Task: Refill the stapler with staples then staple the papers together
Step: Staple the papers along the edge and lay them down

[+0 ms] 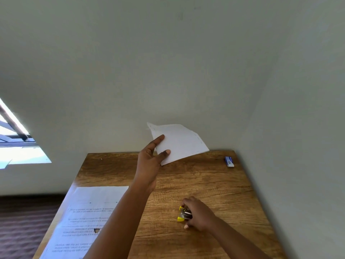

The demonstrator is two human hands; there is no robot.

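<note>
Above the worktop's (214,186) far edge, we see the left hand (151,161) pinching folded papers (179,143), long axis toward 2 o'clock. At 5 o'clock the right hand (199,214) grasps the yellow stapler (183,214), apparently pointing toward 9 o'clock.

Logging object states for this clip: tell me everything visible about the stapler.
The stapler is small, with yellow plastic showing at its two visible ends and a shiny metal middle. It sits on the wooden table, near the front right, under the right hand, whose fingers curl over it and hide much of its body. Whether it is open or closed cannot be told. It lies apart from the papers that the left hand holds lifted above the table's far edge.
</note>
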